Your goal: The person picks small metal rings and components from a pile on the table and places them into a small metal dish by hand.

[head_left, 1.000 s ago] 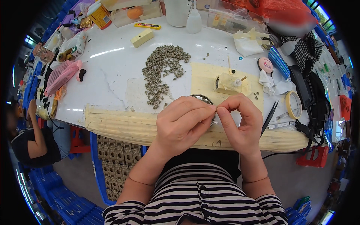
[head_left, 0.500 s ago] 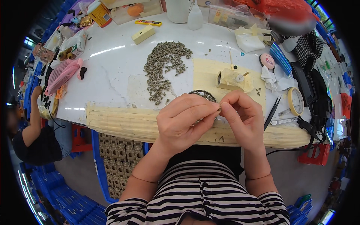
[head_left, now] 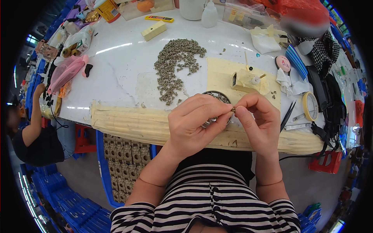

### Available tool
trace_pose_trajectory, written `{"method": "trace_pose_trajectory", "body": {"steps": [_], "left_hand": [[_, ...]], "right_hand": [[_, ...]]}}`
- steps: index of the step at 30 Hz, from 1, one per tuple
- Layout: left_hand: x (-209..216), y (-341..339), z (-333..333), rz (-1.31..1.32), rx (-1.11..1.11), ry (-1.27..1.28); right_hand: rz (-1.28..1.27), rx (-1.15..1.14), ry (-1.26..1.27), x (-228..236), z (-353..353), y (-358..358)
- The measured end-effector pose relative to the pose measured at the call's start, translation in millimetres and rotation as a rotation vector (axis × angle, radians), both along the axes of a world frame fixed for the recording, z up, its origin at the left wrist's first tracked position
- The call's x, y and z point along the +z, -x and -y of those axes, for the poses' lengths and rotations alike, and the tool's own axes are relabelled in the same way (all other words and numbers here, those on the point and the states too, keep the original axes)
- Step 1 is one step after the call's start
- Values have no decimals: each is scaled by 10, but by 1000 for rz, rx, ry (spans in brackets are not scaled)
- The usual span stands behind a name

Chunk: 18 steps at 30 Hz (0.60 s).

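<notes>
Between the fingertips of both hands is a tiny metal part (head_left: 233, 110), too small for its exact kind to show. My left hand (head_left: 198, 120) pinches it from one side, fingers closed. From the other side my right hand (head_left: 259, 122) grips it with thumb and forefinger. Behind and partly under my left hand sits a round dark-rimmed dish (head_left: 223, 95) of small metal pieces, mostly covered. Farther off, to the left, a curved heap of small grey-brown metal parts (head_left: 167, 68) lies on the white table.
A tape-wrapped block (head_left: 248, 82) with a small stick stands on a yellowish sheet (head_left: 217, 72). At right lie black tweezers (head_left: 287, 115) and a tape roll (head_left: 309, 105). Padding (head_left: 128, 122) covers the near table edge. A blue crate (head_left: 105, 171) of metal parts is below left.
The table and its things have shifted slightly right in the picture. My hands stay together at the small part, and a little more of it shows now.
</notes>
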State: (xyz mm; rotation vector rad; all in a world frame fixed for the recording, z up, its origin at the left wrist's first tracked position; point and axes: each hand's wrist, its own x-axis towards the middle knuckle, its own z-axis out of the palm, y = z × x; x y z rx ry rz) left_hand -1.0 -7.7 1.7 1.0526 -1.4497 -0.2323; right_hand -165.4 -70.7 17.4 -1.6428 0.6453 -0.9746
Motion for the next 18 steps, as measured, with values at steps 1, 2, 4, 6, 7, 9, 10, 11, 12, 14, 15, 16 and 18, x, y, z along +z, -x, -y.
{"method": "trace_pose_trajectory", "body": {"steps": [1, 2, 4, 6, 7, 9, 10, 11, 12, 14, 15, 16, 18], "left_hand": [[-3, -5, 3, -3, -5, 6], [-6, -9, 4, -6, -11, 12], [-8, -13, 1, -17, -18, 8], [-7, -16, -1, -26, -24, 0], [-6, -16, -1, -28, -26, -5], [-3, -20, -5, -31, -28, -15], [-1, -23, -9, -32, -28, -19], [-2, -26, -14, -32, -27, -23], [0, -31, -17, -34, -26, -23], [1, -26, -18, -36, -22, -24], [-1, -28, -19, -38, -26, -21], [-4, -31, -15, -40, -31, -18], [-5, -31, -18, -42, -35, -19]], "right_hand": [[2, -1, -25, -8, -11, -1], [4, -3, -50, -12, -17, -3], [-6, 7, -40, -4, -16, -12], [-17, 11, -36, 6, -13, -13], [-24, 10, -36, 10, -11, -10], [-30, 10, -39, 11, -10, -11], [-30, 12, -41, 9, -12, -15], [-30, 13, -43, 8, -13, -18], [-35, 11, -33, 10, -11, -24], [-43, 8, -14, 14, -8, -19], [-41, 7, -9, 11, -10, -20], [-39, 5, -4, 8, -12, -18], [-41, 5, 1, 6, -14, -14]]}}
